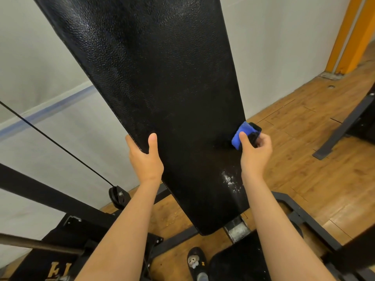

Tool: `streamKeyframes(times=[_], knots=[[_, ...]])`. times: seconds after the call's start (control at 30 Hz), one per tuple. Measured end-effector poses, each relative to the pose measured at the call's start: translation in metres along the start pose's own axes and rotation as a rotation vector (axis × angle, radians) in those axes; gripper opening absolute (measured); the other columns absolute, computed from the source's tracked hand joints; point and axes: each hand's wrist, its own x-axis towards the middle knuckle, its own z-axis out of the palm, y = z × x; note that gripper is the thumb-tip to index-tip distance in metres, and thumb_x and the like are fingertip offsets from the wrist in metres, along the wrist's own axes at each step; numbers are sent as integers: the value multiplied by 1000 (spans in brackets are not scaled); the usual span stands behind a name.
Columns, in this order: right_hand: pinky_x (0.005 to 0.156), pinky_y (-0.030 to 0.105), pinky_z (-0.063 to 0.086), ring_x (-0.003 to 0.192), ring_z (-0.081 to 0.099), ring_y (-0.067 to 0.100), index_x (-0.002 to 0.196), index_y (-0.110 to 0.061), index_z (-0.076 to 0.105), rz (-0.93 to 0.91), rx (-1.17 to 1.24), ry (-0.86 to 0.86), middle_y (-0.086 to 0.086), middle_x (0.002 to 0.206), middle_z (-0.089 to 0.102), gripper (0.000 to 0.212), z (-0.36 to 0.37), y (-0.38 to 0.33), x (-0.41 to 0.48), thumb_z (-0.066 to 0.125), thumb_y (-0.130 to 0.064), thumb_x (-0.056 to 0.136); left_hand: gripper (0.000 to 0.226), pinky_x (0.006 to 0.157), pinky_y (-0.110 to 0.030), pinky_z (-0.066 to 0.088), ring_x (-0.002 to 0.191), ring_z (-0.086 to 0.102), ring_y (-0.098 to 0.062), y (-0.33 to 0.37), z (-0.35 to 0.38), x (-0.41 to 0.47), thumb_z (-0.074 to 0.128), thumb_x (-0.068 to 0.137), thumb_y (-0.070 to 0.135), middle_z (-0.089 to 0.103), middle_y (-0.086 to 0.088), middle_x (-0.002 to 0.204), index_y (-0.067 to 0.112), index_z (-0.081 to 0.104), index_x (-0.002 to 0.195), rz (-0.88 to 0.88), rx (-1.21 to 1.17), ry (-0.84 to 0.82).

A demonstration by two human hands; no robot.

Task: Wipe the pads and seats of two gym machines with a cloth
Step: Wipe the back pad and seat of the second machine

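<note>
- Filling the middle of the view, a long black back pad (pixel 162 88) is seen tilted up toward 12 o'clock.
- Its edge at 9 o'clock is gripped by the left hand (pixel 145 157), with the thumb laid on the face.
- A blue cloth (pixel 240 136) is pinched by the right hand (pixel 255 151) and pressed against the pad's edge at 3 o'clock.
- White specks (pixel 230 180) are seen on the pad below the cloth.
- A black seat (pixel 233 266) is found at 6 o'clock, beside a shoe (pixel 195 262).

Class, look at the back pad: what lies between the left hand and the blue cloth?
In the head view, only bare back pad lies between the left hand and the blue cloth; white specks sit lower.
</note>
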Motion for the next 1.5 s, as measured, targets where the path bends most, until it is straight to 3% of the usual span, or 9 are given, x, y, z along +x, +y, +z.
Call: streamKeyframes(times=[0.17, 0.37, 0.5, 0.67, 0.73, 1.0, 1.1, 1.27, 1.5], knots=[[65, 13, 42, 76, 55, 1, 99, -15, 54, 183, -21, 84, -9, 86, 56, 18, -23, 35, -6, 67, -21, 88, 74, 115, -40, 31, 139, 35, -23, -2, -2, 1, 47, 92, 49, 37, -7, 151, 11, 22, 151, -3, 2, -1], [69, 17, 44, 78, 55, 4, 100, -16, 52, 271, -16, 107, -6, 89, 57, 20, -31, 45, -14, 66, -21, 88, 60, 97, -9, 35, 126, 44, -12, -1, -1, 1, 47, 96, 42, 45, -1, 142, 13, 30, 146, 31, -16, -10], [77, 23, 49, 86, 60, 12, 100, -15, 55, 208, -17, 21, 1, 95, 62, 20, -20, 32, -27, 68, -22, 86, 63, 105, -24, 33, 134, 40, -18, -3, 0, 0, 46, 96, 45, 41, -2, 147, 16, 27, 148, 4, -16, -7], [66, 13, 48, 77, 59, 4, 94, -11, 55, -13, -83, -150, -3, 86, 60, 20, 6, 4, -55, 70, -21, 84, 54, 87, -3, 34, 117, 44, -4, 2, -1, -4, 48, 97, 41, 47, 7, 133, 19, 33, 143, 21, -37, -21], [65, 10, 48, 75, 58, 4, 92, -10, 54, -52, -120, -184, -4, 84, 58, 21, 7, 6, -62, 71, -19, 84, 53, 88, -4, 35, 115, 43, -2, 2, -2, -4, 49, 96, 41, 47, 6, 134, 19, 33, 143, 15, -51, -32], [64, 19, 44, 72, 56, 12, 88, -8, 54, 205, -247, -73, 6, 83, 59, 22, -29, 67, -72, 70, -22, 85, 54, 80, 6, 32, 105, 43, 12, -11, -5, -14, 50, 96, 40, 41, 21, 123, 20, 31, 142, 10, -73, -118], [62, 19, 40, 69, 52, 9, 87, -9, 52, 228, -258, -50, 0, 78, 55, 22, -30, 68, -72, 70, -21, 85, 58, 95, -3, 30, 118, 36, 7, -23, -10, -32, 51, 96, 41, 37, 18, 133, 20, 27, 144, 10, -1, -201], [61, 15, 37, 68, 49, 4, 87, -12, 49, 245, -217, -8, -8, 75, 49, 21, -29, 64, -77, 69, -19, 85, 69, 117, -43, 25, 142, 21, -16, -37, -33, -63, 49, 98, 41, 14, -2, 155, 16, 13, 151, 218, 241, -215], [67, 16, 42, 81, 60, 10, 98, -10, 56, 231, -137, -36, 2, 90, 61, 21, -34, 59, -92, 69, -22, 85, 69, 119, -44, 16, 147, 12, -25, -32, -51, -59, 54, 94, 34, 17, -11, 156, 7, 22, 148, 766, 693, -367]])
